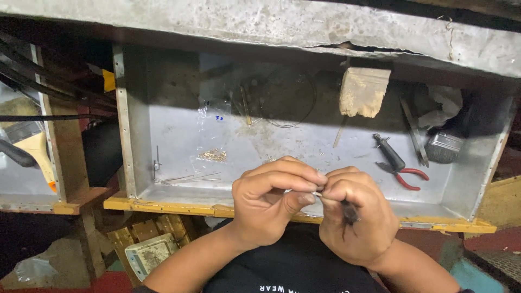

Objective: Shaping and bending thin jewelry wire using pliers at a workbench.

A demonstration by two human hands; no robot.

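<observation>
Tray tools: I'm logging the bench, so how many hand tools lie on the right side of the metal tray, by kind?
Pliers with red handles: 1
Tweezers: 1
Brush with metal ferrule: 1
Total: 3

Both forearms are bare to the bottom edge of the view, with no sleeves, watch or rings showing. The left hand [271, 203] and right hand [355, 220] wear no gloves. Below them is a black shirt [293, 268] with small white printed lettering near its lower edge.
</observation>
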